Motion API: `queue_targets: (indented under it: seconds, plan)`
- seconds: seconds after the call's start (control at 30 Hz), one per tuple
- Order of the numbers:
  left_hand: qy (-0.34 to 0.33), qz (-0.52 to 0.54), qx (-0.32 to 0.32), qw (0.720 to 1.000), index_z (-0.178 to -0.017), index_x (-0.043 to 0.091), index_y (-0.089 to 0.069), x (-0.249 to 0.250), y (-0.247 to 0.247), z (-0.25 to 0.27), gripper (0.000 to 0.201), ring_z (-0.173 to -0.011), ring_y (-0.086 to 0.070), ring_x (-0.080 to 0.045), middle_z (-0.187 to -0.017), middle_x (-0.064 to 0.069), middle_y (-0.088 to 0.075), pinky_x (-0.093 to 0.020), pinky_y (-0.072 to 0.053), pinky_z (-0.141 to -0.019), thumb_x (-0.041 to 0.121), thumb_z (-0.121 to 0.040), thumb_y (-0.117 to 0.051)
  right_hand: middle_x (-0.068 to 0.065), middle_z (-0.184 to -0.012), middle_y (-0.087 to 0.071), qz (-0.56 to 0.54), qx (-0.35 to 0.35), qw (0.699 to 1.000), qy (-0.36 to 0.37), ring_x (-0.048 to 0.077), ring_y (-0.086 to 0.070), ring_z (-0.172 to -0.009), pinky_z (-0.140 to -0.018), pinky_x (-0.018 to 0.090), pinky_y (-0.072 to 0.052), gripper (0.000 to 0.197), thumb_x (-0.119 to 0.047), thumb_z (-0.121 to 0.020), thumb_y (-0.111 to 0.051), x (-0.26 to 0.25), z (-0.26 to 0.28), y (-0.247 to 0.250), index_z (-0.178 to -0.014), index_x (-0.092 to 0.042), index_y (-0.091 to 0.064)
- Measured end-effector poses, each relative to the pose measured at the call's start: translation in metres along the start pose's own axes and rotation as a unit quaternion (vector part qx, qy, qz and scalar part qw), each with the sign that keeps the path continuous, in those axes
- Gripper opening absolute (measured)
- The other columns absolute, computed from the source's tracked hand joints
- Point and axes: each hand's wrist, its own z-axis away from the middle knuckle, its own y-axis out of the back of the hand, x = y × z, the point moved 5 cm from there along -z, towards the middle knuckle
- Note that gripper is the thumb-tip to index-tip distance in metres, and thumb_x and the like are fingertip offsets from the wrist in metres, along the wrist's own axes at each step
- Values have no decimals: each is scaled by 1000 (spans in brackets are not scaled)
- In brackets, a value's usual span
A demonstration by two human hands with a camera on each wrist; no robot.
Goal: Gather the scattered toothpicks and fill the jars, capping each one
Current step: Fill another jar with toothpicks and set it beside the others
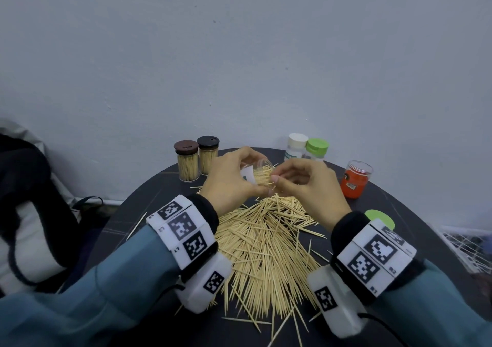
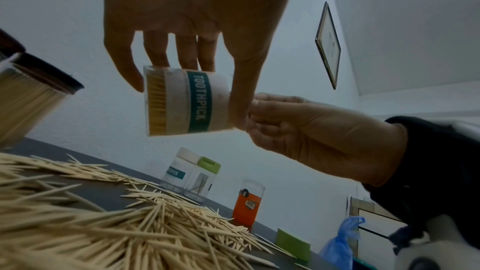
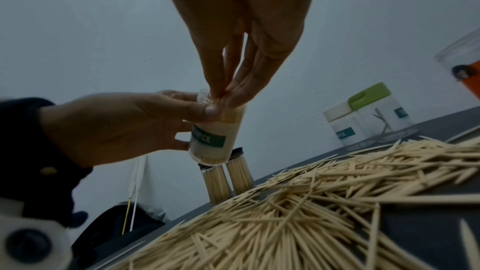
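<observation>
My left hand (image 1: 234, 181) grips a clear jar (image 1: 262, 173) with a teal TOOTHPICK label (image 2: 200, 104), tilted above the round dark table (image 1: 149, 208). The jar is partly filled with toothpicks. My right hand (image 1: 282, 177) has its fingertips (image 3: 228, 93) bunched at the jar's open mouth, pinching a few toothpicks there. A big pile of loose toothpicks (image 1: 266, 245) lies on the table below both hands. Two filled jars with brown caps (image 1: 186, 164) (image 1: 208, 157) stand at the back left.
At the back right stand a white-capped jar (image 1: 296, 145) and a green-capped jar (image 1: 316, 149), both nearly empty, and an orange-labelled jar (image 1: 355, 180) without a cap. A green lid (image 1: 379, 218) lies near my right wrist. A dark bag (image 1: 26, 200) sits left of the table.
</observation>
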Motion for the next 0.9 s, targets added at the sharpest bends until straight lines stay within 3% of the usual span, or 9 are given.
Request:
queue_targets:
  seconds: [0.07,0.3,0.43,0.53,0.67,0.73,0.8,0.9]
  plan:
    - [-2,-4,-1,1000,-106,24,-63,1,-1,1,53,-92,-55,3,-99,16,-62,3,-37,-71,20,-59,-87,2,-72,-68,17,-6,1000,8,14,-66,-68,-64,22,-57,2,-9,-80,-70,-1,2,-3,-81,-11,-70]
    - [9,0,-4,1000,-109,23,-62,1,1,-1,57,-97,-55,0,-104,12,-63,-1,-35,-71,24,-59,-88,-2,-73,-66,17,17,1000,0,15,-65,-73,-72,34,-57,5,-13,-81,-70,3,-3,6,-79,-17,-68]
    - [7,-3,-5,1000,-109,22,-63,1,0,0,56,-95,-56,1,-105,10,-64,3,-37,-69,21,-59,-87,-5,-71,-67,42,-14,999,10,7,-63,-69,-72,25,-56,2,-13,-80,-71,2,0,-3,-81,-15,-69]
    - [18,13,-3,1000,-110,19,-62,1,4,-2,58,-89,-54,5,-102,11,-63,6,-35,-67,21,-58,-88,-2,-75,-68,30,-9,999,12,11,-64,-71,-71,25,-55,3,-13,-81,-70,0,-5,2,-81,-16,-69]
    - [33,35,8,999,-110,19,-62,0,11,-6,59,-94,-58,-2,-102,9,-64,-1,-40,-71,23,-58,-88,-1,-74,-67,66,-20,997,-25,6,-62,-65,-64,13,-51,4,-12,-83,-67,6,-19,14,-83,-16,-66]
    - [44,54,9,998,-111,19,-62,-2,13,-8,59,-97,-60,-7,-104,7,-64,-13,-47,-81,24,-58,-88,-1,-81,-66,151,-103,980,-78,5,-60,-70,-64,8,-46,7,-11,-84,-66,21,-28,12,-91,-14,-65]
    - [55,68,12,996,-111,18,-63,-4,18,-11,58,-97,-60,-9,-104,6,-65,-27,-51,-87,24,-59,-88,2,-93,-66,260,-175,943,-112,7,-58,-77,-66,8,-43,17,-11,-83,-67,39,-40,7,-100,-11,-63]
    - [63,80,19,995,-113,18,-63,-6,24,-15,60,-98,-59,-9,-105,7,-64,-32,-51,-90,27,-59,-88,9,-114,-62,386,-223,880,-163,19,-58,-99,-82,20,-44,34,-18,-84,-66,60,-56,2,-114,-5,-57]
